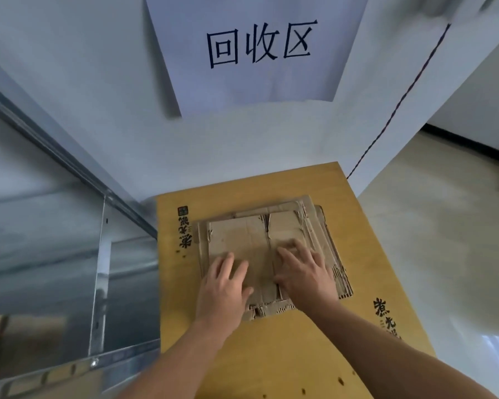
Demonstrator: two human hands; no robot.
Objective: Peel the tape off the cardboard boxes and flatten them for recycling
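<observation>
A stack of flattened boxes (242, 234) is laid on a yellow board (271, 355) printed with black characters. The stack is pressed from above by both hands. The left hand (224, 286) is spread flat on its near left part and the right hand (306, 272) on its near right, with fingers (290, 247) straight and nothing gripped. A paper sign (260, 50) is fixed to the wall (98, 96) behind. A metal shelf (101, 254) is seen at the left.
</observation>
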